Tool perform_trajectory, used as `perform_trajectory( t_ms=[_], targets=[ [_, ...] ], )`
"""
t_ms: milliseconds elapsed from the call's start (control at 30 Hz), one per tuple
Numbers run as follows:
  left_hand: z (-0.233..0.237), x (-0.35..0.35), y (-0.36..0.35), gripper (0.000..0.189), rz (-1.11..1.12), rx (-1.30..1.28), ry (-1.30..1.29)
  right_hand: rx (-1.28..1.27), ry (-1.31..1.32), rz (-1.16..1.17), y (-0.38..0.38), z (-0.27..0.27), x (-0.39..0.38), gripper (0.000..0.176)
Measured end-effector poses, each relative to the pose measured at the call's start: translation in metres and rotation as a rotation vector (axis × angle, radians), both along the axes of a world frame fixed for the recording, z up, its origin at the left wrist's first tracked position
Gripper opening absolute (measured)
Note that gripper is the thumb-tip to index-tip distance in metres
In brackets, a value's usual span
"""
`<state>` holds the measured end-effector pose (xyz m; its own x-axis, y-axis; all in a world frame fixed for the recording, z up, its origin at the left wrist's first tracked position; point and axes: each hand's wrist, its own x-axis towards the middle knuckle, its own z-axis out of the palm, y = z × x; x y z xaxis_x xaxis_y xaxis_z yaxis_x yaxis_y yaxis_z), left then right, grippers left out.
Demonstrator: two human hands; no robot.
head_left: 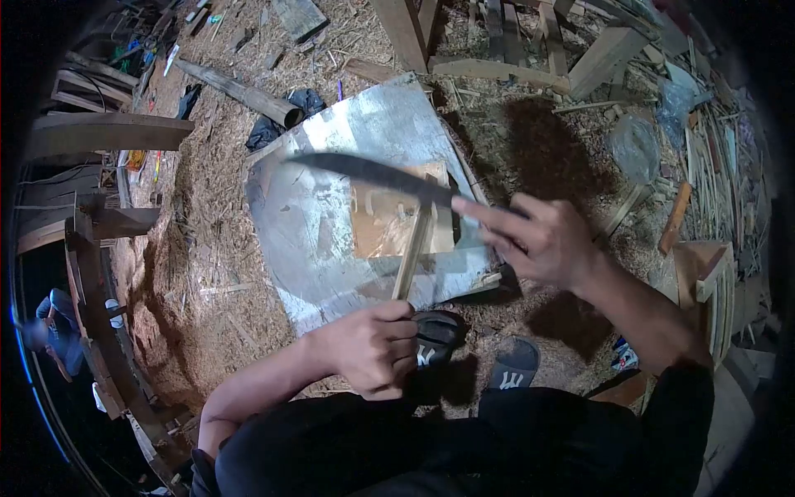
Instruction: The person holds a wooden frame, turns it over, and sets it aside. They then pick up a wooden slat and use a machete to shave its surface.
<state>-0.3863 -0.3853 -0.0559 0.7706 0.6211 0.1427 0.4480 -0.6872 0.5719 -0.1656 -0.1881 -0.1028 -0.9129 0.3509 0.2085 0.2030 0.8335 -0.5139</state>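
Observation:
My left hand (374, 349) is closed round the lower end of a narrow wooden stick (411, 255), which slants up and away over the board. In my right hand (542, 242) is a machete (373, 176), its long dark blade pointing left with a curved tip. My right index finger stretches along the blade's near end; the handle is hidden in the hand. The blade crosses the upper end of the stick in this view. Under both lies a square wooden block (364, 236) on a grey, paint-smeared board (286, 224).
Sawdust and shavings cover the ground. A round pole (240, 91) lies behind the board, near black plastic (263, 132). Wooden frames (489, 70) stand at the back. At right are a clear plastic bag (635, 147) and piled sticks (720, 174). Another person (62, 327) is far left.

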Motion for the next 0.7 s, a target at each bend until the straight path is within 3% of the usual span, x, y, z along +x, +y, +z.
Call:
perform_trajectory(
  t_ms=[67,167,200,267,333,433,700],
  targets=[
    [0.0,0.0,0.004,0.029,-0.021,0.02,0.013,-0.047,-0.018,-0.075,0.007,0.002,-0.002,0.05],
    [0.004,-0.002,0.001,0.031,0.169,0.039,-0.3,-0.314,-0.002,-0.159,0.005,0.013,0.003,0.05],
    [0.005,-0.003,-0.004,0.031,0.175,0.035,-0.3,-0.319,-0.004,-0.154,0.002,0.01,0.005,0.05],
    [0.007,-0.005,-0.011,0.035,0.425,0.016,-0.681,-0.269,0.162,-0.11,-0.002,0.004,0.008,0.05],
    [0.007,0.007,-0.019,0.039,0.593,0.057,-0.905,-0.265,0.227,-0.103,-0.007,0.004,0.007,0.051],
    [0.004,0.016,-0.025,0.043,0.687,0.084,-1.009,-0.385,0.12,-0.05,-0.018,0.017,0.009,0.046],
    [0.005,0.016,-0.024,0.046,0.788,0.045,-1.152,-0.243,0.057,0.014,-0.031,0.019,0.008,0.046]
  ],
)
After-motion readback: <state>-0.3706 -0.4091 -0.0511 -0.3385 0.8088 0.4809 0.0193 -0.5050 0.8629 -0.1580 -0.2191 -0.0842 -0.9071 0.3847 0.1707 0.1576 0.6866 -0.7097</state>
